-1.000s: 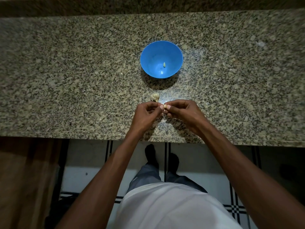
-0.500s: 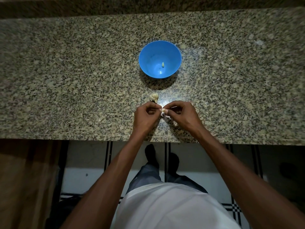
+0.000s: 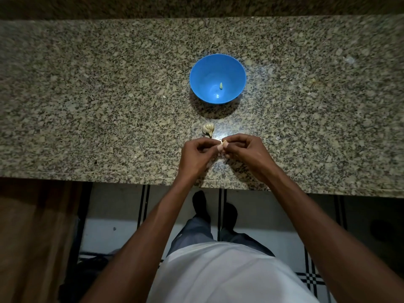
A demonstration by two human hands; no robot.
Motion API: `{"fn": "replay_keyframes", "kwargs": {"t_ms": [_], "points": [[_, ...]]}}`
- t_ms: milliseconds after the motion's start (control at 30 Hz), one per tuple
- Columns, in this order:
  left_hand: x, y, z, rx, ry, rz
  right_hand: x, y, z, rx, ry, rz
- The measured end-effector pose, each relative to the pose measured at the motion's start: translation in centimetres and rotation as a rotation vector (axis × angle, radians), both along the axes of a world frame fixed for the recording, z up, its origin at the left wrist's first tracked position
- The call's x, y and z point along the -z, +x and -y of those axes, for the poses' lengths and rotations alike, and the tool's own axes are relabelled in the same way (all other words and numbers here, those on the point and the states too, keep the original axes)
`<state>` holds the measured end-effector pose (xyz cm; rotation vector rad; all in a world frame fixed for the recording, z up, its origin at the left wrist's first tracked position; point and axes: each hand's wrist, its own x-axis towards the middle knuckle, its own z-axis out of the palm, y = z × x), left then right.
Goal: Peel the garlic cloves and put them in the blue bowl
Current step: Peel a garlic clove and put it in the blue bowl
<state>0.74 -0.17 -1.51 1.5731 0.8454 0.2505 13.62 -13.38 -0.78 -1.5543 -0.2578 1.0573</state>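
A small garlic clove [image 3: 221, 147] is pinched between the fingertips of both hands just above the counter. My left hand [image 3: 195, 155] holds it from the left and my right hand [image 3: 246, 153] from the right, fingers curled. Most of the clove is hidden by the fingertips. A garlic bulb [image 3: 208, 128] lies on the counter just beyond my left hand. Further back stands the blue bowl [image 3: 200, 84] with one peeled clove [image 3: 221, 85] inside it.
The speckled granite counter [image 3: 87, 106] stretches wide to both sides, with its front edge [image 3: 109, 177] just below my wrists. A dark wall strip runs along the back. Below the edge are a tiled floor and my feet.
Both hands stay together on the clove near the counter's front. The fingers have shifted slightly around it, and the clove shows a bit more between the fingertips.
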Motion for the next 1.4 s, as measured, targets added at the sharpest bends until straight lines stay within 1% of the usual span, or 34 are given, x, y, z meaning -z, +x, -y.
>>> {"fn": "replay_keyframes", "kwargs": {"t_ms": [100, 267, 333, 467, 533, 633, 800, 867, 933, 1133, 1300, 1400], "points": [[0.1, 0.2, -0.1, -0.028, 0.059, -0.039, -0.3, 0.0, 0.1, -0.043, -0.005, 0.026], [0.4, 0.2, -0.3, 0.055, 0.220, -0.100, -0.2, -0.3, 0.0, -0.016, -0.009, 0.011], [0.5, 0.2, -0.6, 0.084, 0.232, -0.108, -0.1, -0.3, 0.1, -0.026, -0.015, 0.017], [0.5, 0.1, -1.3, 0.132, 0.169, -0.128, -0.2, 0.3, 0.1, -0.076, -0.035, -0.021], [0.5, 0.1, -1.4, 0.130, 0.090, -0.097, -0.5, 0.6, -0.1, -0.061, -0.037, -0.112], [0.5, -0.1, -1.5, 0.107, -0.128, -0.054, -0.8, 0.8, -0.4, -0.032, -0.006, -0.201], [0.5, -0.2, -1.4, 0.036, -0.526, -0.008, -0.3, 0.6, -0.3, -0.010, 0.043, -0.270], [0.2, -0.2, -1.2, 0.021, -0.604, -0.002, -0.1, 0.5, -0.2, -0.009, 0.057, -0.268], [0.1, -0.1, -1.0, 0.021, -0.568, -0.024, 0.1, 0.2, -0.2, -0.001, 0.068, -0.262], [0.1, 0.0, -0.4, -0.036, -0.301, -0.067, 0.7, -0.5, -0.4, 0.049, 0.040, -0.242], [0.6, -0.5, -0.6, 0.000, -0.077, -0.100, 0.8, -0.7, -0.2, 0.102, 0.020, -0.196], [0.3, -0.5, -0.3, -0.026, -0.049, -0.052, 0.6, -0.8, -0.2, 0.109, 0.036, -0.135]]}}
